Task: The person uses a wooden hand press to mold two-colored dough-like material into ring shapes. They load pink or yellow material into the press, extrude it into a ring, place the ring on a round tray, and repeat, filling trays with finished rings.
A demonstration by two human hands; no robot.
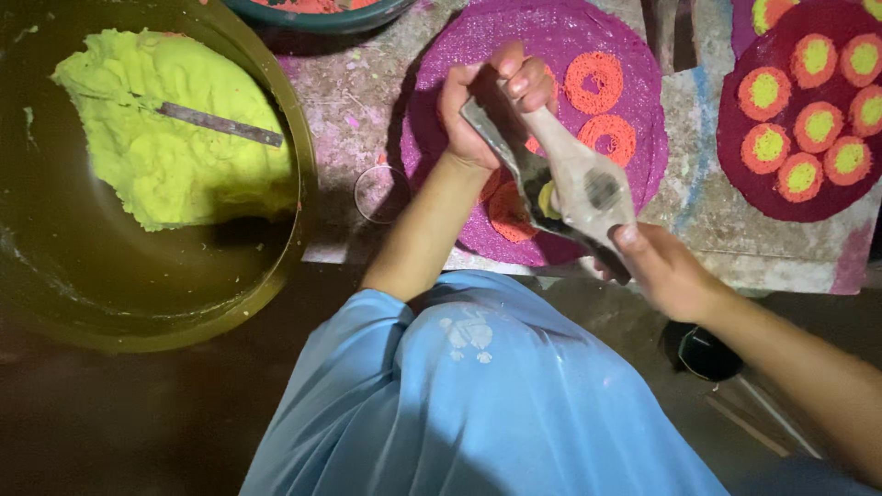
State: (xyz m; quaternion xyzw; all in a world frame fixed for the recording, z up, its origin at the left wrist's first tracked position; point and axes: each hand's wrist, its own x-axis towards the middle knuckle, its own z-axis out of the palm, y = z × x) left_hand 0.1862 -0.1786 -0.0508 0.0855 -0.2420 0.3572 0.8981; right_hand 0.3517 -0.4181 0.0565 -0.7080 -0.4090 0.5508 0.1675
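The left hand [491,101] is curled around the far end of a grey, paste-smeared press tool [560,179], fingers wrapped over its narrow handle. The right hand [657,266] grips the tool's wider near end, thumb lying on top beside a dark round patch on its face. A bit of yellow-green paste shows at the tool's underside. The tool hangs tilted over a round purple mat [551,55] on the table [349,92].

On that mat lie orange rings [594,81], two of them far and right of the tool, with further orange pieces partly hidden under the hands and tool.

To the right, a darker red mat [735,174] carries a cluster of orange discs with yellow-green centres [765,92]. Left of the purple mat a small clear ring [378,195] lies on the powder-stained surface.

Far left stands a large olive basin [303,184] holding a mound of yellow-green paste [156,174], with a flat metal blade [220,124] lying across it. At the far edge, the rim of another basin [322,18] shows orange paste inside. Nearest the camera, the person's light blue garment [478,395] fills the lower middle, and a small dark cup [703,354] sits low on the right.
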